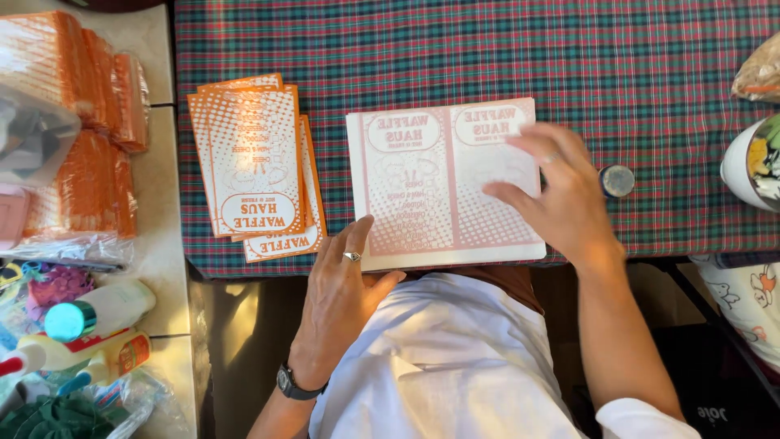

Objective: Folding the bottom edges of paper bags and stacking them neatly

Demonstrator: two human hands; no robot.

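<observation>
Table (666,236) covered by red-and-green plaid cloth (487,49). Pale tiled counter (158,236) adjoins its left edge. Dark floor (715,398) below. Warm, strong light falls from the left.

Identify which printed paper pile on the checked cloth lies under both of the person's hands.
The pale pink-printed unfolded sheet stack at the table edge: left hand and right hand rest on it. The orange-printed pile lies untouched.

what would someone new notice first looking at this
Both hands press on a pale stack of flat printed paper sheets at the near edge of the red-and-green plaid tablecloth: left hand at its lower corner, right hand flat on top. A fanned pile of orange printed paper bags lies left.
</observation>
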